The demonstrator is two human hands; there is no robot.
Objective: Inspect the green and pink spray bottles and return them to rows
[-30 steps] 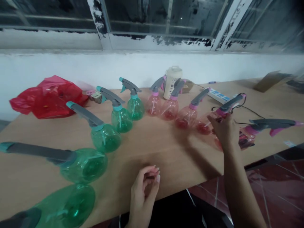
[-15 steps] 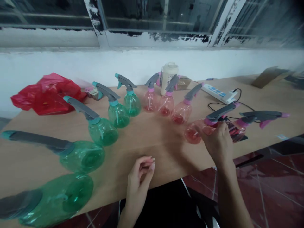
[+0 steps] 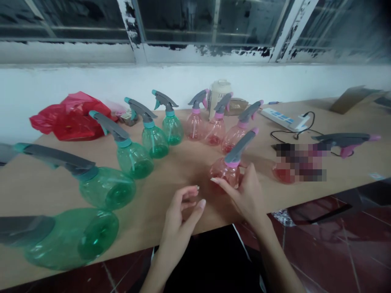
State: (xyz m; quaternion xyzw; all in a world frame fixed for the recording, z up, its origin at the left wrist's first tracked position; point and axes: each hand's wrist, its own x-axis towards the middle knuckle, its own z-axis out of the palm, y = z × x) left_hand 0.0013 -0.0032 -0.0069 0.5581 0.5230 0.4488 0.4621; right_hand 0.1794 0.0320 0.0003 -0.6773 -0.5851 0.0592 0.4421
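Note:
My right hand point(image 3: 249, 193) grips the body of a pink spray bottle point(image 3: 225, 169) with a grey head, thumb across its near side and fingers behind it, partly hidden. The bottle is upright, its head leaning right. To its left, my left hand point(image 3: 183, 207) hovers over the near table edge, fingers loosely curled with a gap to the thumb, holding nothing. Three more pink spray bottles point(image 3: 214, 132) stand behind. Another pink spray bottle point(image 3: 284, 173), partly blurred out, is at the right. Several green spray bottles point(image 3: 134, 162) curve along the left side.
A red plastic bag point(image 3: 71, 118) lies at the back left of the wooden table point(image 3: 183, 167). A cream container point(image 3: 220, 95) stands by the wall. At the back right are a white power strip point(image 3: 285, 119) with a black cable and a cardboard box point(image 3: 351, 99).
My right hand has brought a pink spray bottle leftward, away from the rightmost one, towards my left hand. My left hand stays nearly in place, its thumb and fingers slightly further apart.

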